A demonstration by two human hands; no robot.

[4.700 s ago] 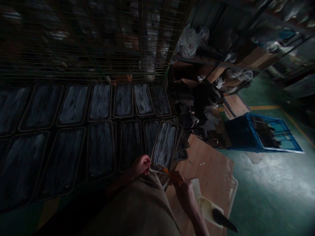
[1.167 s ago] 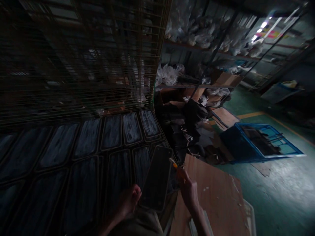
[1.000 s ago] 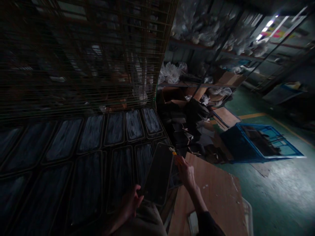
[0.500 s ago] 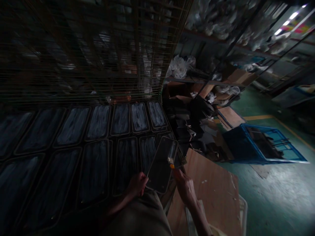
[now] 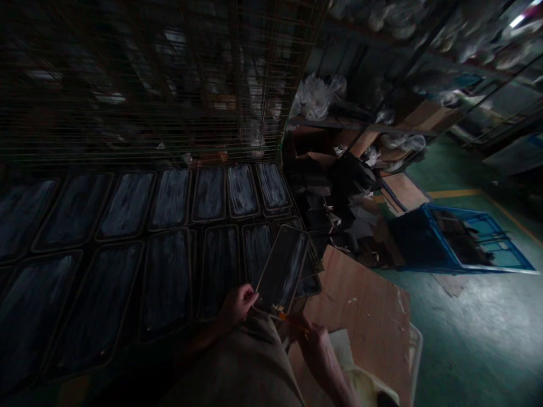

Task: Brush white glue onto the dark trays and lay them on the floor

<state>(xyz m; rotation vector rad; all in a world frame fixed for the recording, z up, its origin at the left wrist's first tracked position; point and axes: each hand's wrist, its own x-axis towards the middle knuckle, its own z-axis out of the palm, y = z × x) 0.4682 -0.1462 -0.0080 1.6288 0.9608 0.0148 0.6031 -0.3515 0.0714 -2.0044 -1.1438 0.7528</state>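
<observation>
My left hand (image 5: pixel 238 301) pinches the left edge of a dark rectangular panel (image 5: pixel 282 265) with rounded corners, which is tilted over my lap. In my right hand (image 5: pixel 313 339) is a brush (image 5: pixel 283 315) with an orange handle and pale bristles; the bristles are at the panel's lower edge. A whitish streak runs along the panel's right side. To the left, two rows of similar panels (image 5: pixel 165 277) lie flat, many with pale streaky coating. Low light hides fine detail of the fingers.
A wire mesh grid (image 5: pixel 254 113) rises behind the panels. At right are a wooden board (image 5: pixel 360 299), a blue crate (image 5: pixel 424 240) with dark items on the green floor, and dark bundles (image 5: pixel 314 181). Shelves behind hold plastic bags (image 5: pixel 318 96).
My right hand has drawn the brush down from the panel's right middle to its lower edge. The pale streak on the panel is longer. My left hand keeps its hold.
</observation>
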